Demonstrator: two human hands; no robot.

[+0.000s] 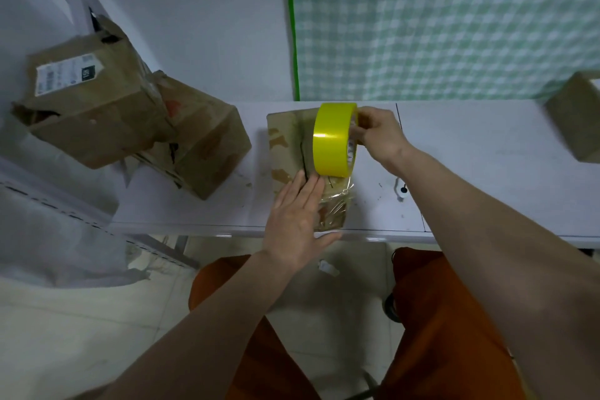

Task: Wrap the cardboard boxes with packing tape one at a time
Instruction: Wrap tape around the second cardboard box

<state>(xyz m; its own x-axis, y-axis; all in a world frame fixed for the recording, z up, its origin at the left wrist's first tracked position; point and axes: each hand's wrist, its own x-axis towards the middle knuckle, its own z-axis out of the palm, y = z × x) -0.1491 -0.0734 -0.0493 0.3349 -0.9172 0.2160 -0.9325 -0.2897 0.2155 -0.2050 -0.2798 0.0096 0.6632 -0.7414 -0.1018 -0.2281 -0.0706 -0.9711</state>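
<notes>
I see my right hand (378,136) with its grip closed on the yellow packing tape roll (334,140), standing on the small cardboard box (285,146) at the white counter (470,156) edge. My left hand (298,217) presses flat, fingers straight, on the box's near taped end.

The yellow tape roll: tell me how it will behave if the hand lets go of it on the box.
The yellow tape roll stands on its edge on the box, so it would probably roll or topple. The strip already stuck down under the left hand may tether it. It looks stiff, since the right hand grips it without denting it.
</notes>
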